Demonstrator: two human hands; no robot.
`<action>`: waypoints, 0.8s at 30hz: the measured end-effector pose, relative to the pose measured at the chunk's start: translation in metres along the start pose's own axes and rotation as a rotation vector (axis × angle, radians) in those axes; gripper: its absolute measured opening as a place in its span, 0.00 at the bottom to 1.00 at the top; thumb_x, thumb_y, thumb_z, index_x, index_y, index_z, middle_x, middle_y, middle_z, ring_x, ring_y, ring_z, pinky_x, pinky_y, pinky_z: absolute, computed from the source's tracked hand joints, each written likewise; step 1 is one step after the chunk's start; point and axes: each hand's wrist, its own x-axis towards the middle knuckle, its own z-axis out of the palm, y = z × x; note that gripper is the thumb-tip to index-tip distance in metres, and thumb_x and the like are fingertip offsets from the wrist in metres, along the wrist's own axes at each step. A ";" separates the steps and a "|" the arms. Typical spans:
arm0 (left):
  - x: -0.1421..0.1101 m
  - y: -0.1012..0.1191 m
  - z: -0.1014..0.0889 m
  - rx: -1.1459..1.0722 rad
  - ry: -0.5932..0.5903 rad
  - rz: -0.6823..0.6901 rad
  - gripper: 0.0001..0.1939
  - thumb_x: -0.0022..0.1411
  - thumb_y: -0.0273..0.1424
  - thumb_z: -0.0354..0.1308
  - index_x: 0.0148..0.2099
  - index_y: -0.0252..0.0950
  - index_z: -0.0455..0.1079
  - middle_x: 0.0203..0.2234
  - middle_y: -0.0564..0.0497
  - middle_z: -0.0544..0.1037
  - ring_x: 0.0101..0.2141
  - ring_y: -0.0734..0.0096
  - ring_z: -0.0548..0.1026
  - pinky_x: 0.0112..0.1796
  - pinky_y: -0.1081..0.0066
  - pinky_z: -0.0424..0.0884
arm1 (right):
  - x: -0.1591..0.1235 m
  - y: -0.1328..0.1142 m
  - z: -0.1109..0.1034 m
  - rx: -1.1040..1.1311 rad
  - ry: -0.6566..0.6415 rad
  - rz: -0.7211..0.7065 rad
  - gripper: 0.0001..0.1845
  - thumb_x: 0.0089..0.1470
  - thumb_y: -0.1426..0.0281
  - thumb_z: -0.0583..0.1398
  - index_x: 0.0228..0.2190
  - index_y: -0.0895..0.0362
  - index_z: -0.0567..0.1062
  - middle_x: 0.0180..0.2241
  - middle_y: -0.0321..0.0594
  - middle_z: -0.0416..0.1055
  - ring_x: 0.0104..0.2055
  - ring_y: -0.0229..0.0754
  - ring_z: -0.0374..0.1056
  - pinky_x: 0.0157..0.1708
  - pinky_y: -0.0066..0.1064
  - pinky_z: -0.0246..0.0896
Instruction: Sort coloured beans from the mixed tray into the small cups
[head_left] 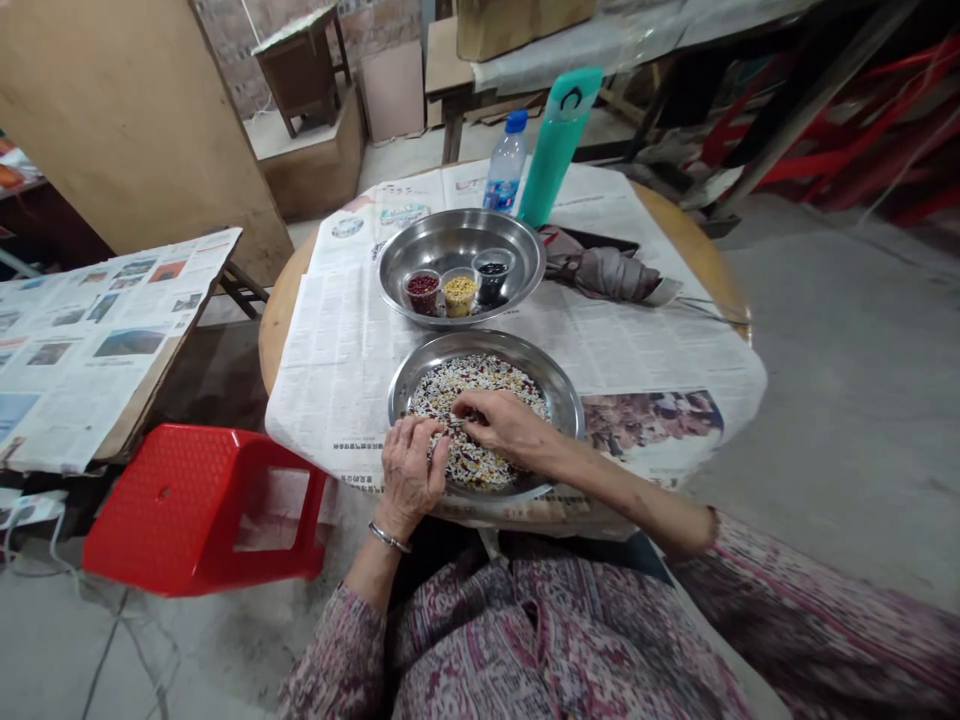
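Observation:
A steel basin point(574, 400) in front of me holds a spread of mixed white, yellow, red and dark grains and beans point(487, 372). My right hand point(506, 428) reaches in over the middle of the mix, its thumb and fingers pinched together; what is between them is too small to make out. At the basin's near left edge is my left hand point(411, 465), fingers curled inward, their contents hidden. Behind stands a second steel basin point(517, 225) with three clear cups: dark red beans point(422, 290), yellow beans point(459, 292) and black beans point(493, 280).
Newspaper point(322, 370) covers the round table. Past the far basin stand a water bottle point(506, 165) and a teal bottle point(559, 150). A folded grey umbrella point(607, 270) lies right of them. On the left are a red stool point(176, 510) and a newspaper-covered table point(97, 340).

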 end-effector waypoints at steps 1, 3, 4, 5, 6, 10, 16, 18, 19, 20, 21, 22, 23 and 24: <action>0.000 0.000 0.000 0.000 0.002 0.001 0.09 0.71 0.31 0.47 0.45 0.36 0.67 0.38 0.45 0.75 0.42 0.62 0.71 0.44 0.62 0.67 | 0.007 0.000 0.001 -0.009 0.029 -0.028 0.11 0.53 0.77 0.55 0.37 0.56 0.74 0.35 0.41 0.75 0.39 0.43 0.69 0.42 0.35 0.63; 0.000 0.000 0.000 -0.005 0.008 0.002 0.08 0.71 0.31 0.47 0.44 0.36 0.67 0.38 0.45 0.75 0.42 0.62 0.71 0.44 0.62 0.67 | 0.018 0.003 0.000 -0.083 0.085 -0.076 0.13 0.55 0.77 0.55 0.39 0.56 0.76 0.39 0.43 0.75 0.44 0.45 0.67 0.47 0.38 0.62; 0.000 -0.001 0.001 -0.008 0.008 0.002 0.08 0.71 0.31 0.47 0.44 0.36 0.67 0.38 0.45 0.75 0.42 0.62 0.71 0.44 0.62 0.67 | 0.023 0.006 -0.001 -0.139 0.103 -0.083 0.13 0.56 0.76 0.55 0.40 0.55 0.77 0.41 0.44 0.75 0.47 0.47 0.66 0.49 0.40 0.61; 0.000 -0.001 0.001 -0.012 0.007 0.002 0.08 0.71 0.31 0.47 0.44 0.36 0.67 0.38 0.45 0.75 0.42 0.62 0.71 0.44 0.62 0.67 | 0.026 0.008 -0.003 -0.196 0.112 -0.075 0.13 0.58 0.74 0.54 0.41 0.55 0.77 0.43 0.45 0.75 0.48 0.48 0.65 0.50 0.42 0.61; 0.000 -0.001 0.001 -0.015 0.006 0.001 0.08 0.71 0.31 0.47 0.44 0.36 0.67 0.38 0.45 0.75 0.42 0.62 0.71 0.44 0.62 0.67 | 0.029 0.011 -0.005 -0.248 0.108 -0.061 0.13 0.60 0.72 0.55 0.41 0.56 0.77 0.44 0.47 0.74 0.49 0.50 0.64 0.50 0.43 0.61; 0.000 -0.001 0.000 -0.020 -0.003 0.002 0.08 0.71 0.30 0.47 0.44 0.36 0.67 0.38 0.45 0.75 0.42 0.62 0.71 0.45 0.62 0.67 | 0.022 0.014 -0.012 -0.294 0.005 -0.066 0.14 0.60 0.62 0.58 0.42 0.58 0.77 0.43 0.49 0.72 0.48 0.51 0.63 0.50 0.44 0.61; 0.001 0.001 -0.001 -0.014 -0.014 0.004 0.09 0.72 0.31 0.46 0.42 0.36 0.68 0.37 0.46 0.75 0.40 0.63 0.70 0.44 0.62 0.66 | -0.018 -0.007 -0.023 -0.062 -0.226 -0.149 0.07 0.61 0.69 0.58 0.40 0.56 0.75 0.39 0.43 0.70 0.41 0.42 0.67 0.42 0.35 0.63; 0.001 0.001 -0.001 -0.018 -0.019 0.004 0.10 0.72 0.31 0.46 0.42 0.36 0.68 0.37 0.46 0.75 0.40 0.63 0.71 0.44 0.62 0.66 | -0.028 -0.016 -0.023 -0.033 -0.308 -0.197 0.08 0.61 0.72 0.57 0.40 0.56 0.75 0.39 0.42 0.71 0.41 0.41 0.68 0.42 0.34 0.63; 0.001 0.001 -0.001 -0.020 -0.021 0.004 0.10 0.72 0.31 0.46 0.42 0.36 0.68 0.37 0.46 0.75 0.40 0.63 0.71 0.44 0.62 0.66 | -0.031 -0.019 -0.022 -0.036 -0.340 -0.225 0.08 0.60 0.73 0.57 0.40 0.56 0.75 0.39 0.42 0.72 0.41 0.41 0.68 0.42 0.34 0.64; 0.001 0.001 -0.001 -0.023 -0.023 0.005 0.10 0.72 0.31 0.46 0.42 0.36 0.68 0.36 0.46 0.75 0.40 0.63 0.71 0.44 0.62 0.66 | -0.033 -0.022 -0.020 -0.049 -0.359 -0.249 0.08 0.60 0.74 0.56 0.39 0.57 0.76 0.38 0.42 0.73 0.41 0.41 0.68 0.43 0.34 0.64; 0.001 0.001 -0.001 -0.024 -0.024 0.004 0.10 0.72 0.31 0.46 0.42 0.35 0.68 0.36 0.46 0.75 0.40 0.63 0.71 0.44 0.62 0.66 | -0.034 -0.022 -0.017 -0.071 -0.362 -0.270 0.08 0.60 0.75 0.56 0.38 0.57 0.76 0.37 0.42 0.73 0.41 0.42 0.68 0.43 0.34 0.64; 0.001 0.001 -0.001 -0.024 -0.027 0.002 0.10 0.72 0.31 0.46 0.42 0.35 0.68 0.36 0.46 0.75 0.40 0.63 0.71 0.44 0.62 0.66 | -0.033 -0.022 -0.014 -0.099 -0.347 -0.285 0.09 0.60 0.75 0.56 0.37 0.57 0.77 0.37 0.42 0.73 0.41 0.42 0.68 0.42 0.34 0.65; 0.001 0.001 -0.001 -0.023 -0.031 -0.001 0.10 0.72 0.31 0.46 0.42 0.35 0.68 0.37 0.46 0.75 0.40 0.63 0.71 0.44 0.62 0.66 | -0.031 -0.019 -0.011 -0.131 -0.317 -0.290 0.10 0.60 0.75 0.55 0.38 0.56 0.77 0.37 0.42 0.74 0.42 0.42 0.68 0.42 0.34 0.65; 0.000 0.001 -0.001 -0.021 -0.036 -0.005 0.10 0.72 0.31 0.46 0.42 0.36 0.68 0.37 0.46 0.75 0.40 0.63 0.71 0.44 0.62 0.66 | -0.028 -0.016 -0.010 -0.167 -0.277 -0.289 0.11 0.61 0.75 0.55 0.39 0.56 0.77 0.38 0.42 0.74 0.43 0.43 0.68 0.43 0.34 0.66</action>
